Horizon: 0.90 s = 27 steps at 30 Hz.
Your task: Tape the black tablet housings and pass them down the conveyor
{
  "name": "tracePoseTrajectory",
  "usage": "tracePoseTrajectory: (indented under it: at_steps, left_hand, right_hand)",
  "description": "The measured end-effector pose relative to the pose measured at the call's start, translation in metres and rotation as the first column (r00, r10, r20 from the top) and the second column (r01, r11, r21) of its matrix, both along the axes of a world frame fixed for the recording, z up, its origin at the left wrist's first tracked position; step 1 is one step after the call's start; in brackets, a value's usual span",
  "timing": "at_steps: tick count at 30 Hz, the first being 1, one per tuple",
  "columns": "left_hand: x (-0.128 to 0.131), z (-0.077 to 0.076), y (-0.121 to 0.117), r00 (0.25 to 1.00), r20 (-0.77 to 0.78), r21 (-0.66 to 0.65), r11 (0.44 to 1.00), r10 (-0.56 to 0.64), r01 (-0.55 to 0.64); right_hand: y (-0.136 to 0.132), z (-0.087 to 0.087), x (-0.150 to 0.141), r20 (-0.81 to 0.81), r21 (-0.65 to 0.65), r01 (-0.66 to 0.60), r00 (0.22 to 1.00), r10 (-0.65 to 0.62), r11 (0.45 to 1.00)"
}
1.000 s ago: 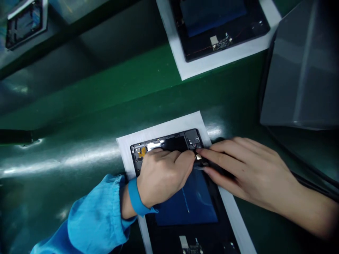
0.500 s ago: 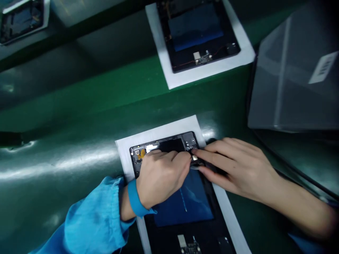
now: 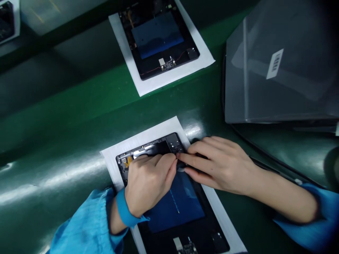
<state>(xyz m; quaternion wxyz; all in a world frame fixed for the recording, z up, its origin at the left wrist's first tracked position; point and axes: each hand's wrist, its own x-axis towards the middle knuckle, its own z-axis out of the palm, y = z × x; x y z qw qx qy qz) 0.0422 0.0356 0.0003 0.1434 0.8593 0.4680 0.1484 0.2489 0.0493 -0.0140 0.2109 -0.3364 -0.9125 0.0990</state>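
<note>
An opened tablet [image 3: 212, 231] with a blue battery [image 3: 180, 208] lies on a white sheet [image 3: 148, 137] in front of me. My left hand [image 3: 149, 183], with a blue band at the wrist, rests over the tablet's upper part, its fingers curled and its thumb and forefinger pressed together. My right hand [image 3: 222, 164] reaches in from the right, fingertips at the tablet's upper right, close to the left fingertips. A small clear piece of film or tape [image 3: 181, 169] shows by the right thumb. What the left fingers pinch is hidden.
Farther off, a second opened tablet [image 3: 159, 35] lies on its own white sheet on the green table [image 3: 79, 116]. A dark grey box-like object [image 3: 265, 95] with a barcode label stands at the right, a black cable [image 3: 275, 155] below it. Part of another device [image 3: 6, 21] shows top left.
The view has shifted, so most things now appear farther left. Both hands stay at the tablet's upper right, with the fingertips slightly closer together.
</note>
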Motion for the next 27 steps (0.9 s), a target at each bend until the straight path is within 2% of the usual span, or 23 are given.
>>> tracePoseTrajectory:
  at_steps: [27]
  left_hand:
    - [0.0000,0.0008,-0.0010,1.000,-0.007,-0.003,1.000,0.012,-0.012]
  right_hand:
    - [-0.0015,-0.0001,-0.0026,-0.002,0.021,-0.013,1.000,0.013,1.000]
